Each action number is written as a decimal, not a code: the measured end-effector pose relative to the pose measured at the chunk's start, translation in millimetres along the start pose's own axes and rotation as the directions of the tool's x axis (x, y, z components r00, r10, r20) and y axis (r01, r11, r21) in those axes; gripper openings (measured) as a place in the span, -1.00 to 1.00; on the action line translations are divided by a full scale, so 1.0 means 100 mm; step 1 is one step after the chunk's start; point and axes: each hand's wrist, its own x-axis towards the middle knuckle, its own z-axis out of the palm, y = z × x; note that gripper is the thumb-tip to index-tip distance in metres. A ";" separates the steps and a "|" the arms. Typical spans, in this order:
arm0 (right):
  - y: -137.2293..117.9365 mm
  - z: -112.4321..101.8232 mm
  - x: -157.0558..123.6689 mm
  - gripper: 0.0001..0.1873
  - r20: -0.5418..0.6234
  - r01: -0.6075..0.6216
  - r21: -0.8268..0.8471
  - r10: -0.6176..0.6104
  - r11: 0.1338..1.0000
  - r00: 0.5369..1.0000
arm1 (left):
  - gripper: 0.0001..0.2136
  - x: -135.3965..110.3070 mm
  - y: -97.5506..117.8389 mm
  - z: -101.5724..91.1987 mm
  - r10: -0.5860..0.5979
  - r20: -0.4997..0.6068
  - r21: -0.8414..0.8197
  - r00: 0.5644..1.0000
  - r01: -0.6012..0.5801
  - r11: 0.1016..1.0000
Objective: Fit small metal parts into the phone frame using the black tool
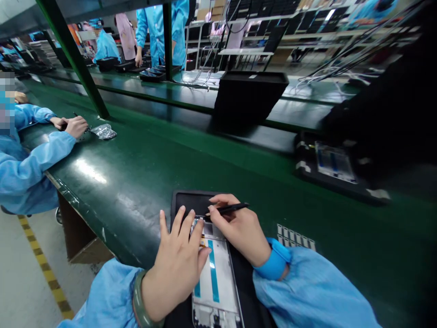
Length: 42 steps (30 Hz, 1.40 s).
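An opened phone frame (217, 282), white inside with blue strips, lies on a black tray (186, 200) at the near edge of the green bench (143, 168). My left hand (177, 264) rests flat on the frame's left side, fingers stretched out and spread. My right hand (235, 228) is closed in a pinch on thin black tweezers (229, 209), whose tip points at the frame's top edge. A blue wrist strap (275, 260) circles my right wrist, and a green bangle (139, 298) my left.
A co-worker in a blue coat (30, 159) sits at the left, hands by a small plastic bag (104, 132). A black tray with a phone part (332, 164) lies right of centre. A black box (249, 98) stands behind, with a green post (73, 57). More people (155, 32) work at the far bench.
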 end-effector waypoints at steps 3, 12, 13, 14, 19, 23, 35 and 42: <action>0.02 -0.01 0.00 -0.86 0.020 -0.015 0.039 0.014 0.999 1.000 | -0.59 0.00 0.00 0.01 0.004 -0.003 0.006 1.000 -0.004 1.000; 0.02 0.00 0.04 -0.88 0.062 0.049 0.047 -0.052 0.998 0.997 | -0.59 0.01 -0.02 0.01 0.005 -0.004 0.012 1.000 -0.005 1.000; 0.02 0.01 0.04 -0.87 0.067 0.052 0.043 -0.055 0.998 0.996 | -0.59 0.01 -0.02 0.02 0.006 -0.004 0.010 1.000 -0.006 1.000; 0.02 0.01 0.03 -0.87 0.072 0.062 0.033 -0.064 0.998 0.995 | -0.59 0.01 -0.02 0.02 0.007 -0.004 0.009 1.000 -0.007 1.000; 0.00 0.05 0.01 -0.87 0.077 0.175 -0.026 -0.173 0.984 0.982 | -0.59 0.01 -0.02 0.03 0.018 -0.007 0.010 1.000 -0.018 1.000; 0.02 0.02 0.00 -0.85 0.076 0.148 0.007 -0.148 0.989 0.986 | -0.59 0.01 -0.02 0.02 0.016 -0.018 0.012 1.000 -0.016 1.000; -0.01 0.03 0.01 -0.87 0.073 0.147 0.000 -0.147 0.989 0.987 | -0.66 0.01 -0.06 0.01 0.007 -0.018 0.018 1.000 -0.006 1.000; 0.57 -1.00 0.39 -0.71 -0.277 -0.167 -0.525 0.018 0.835 0.961 | -0.34 0.02 0.30 -0.17 0.147 -0.067 0.047 0.987 -0.144 0.988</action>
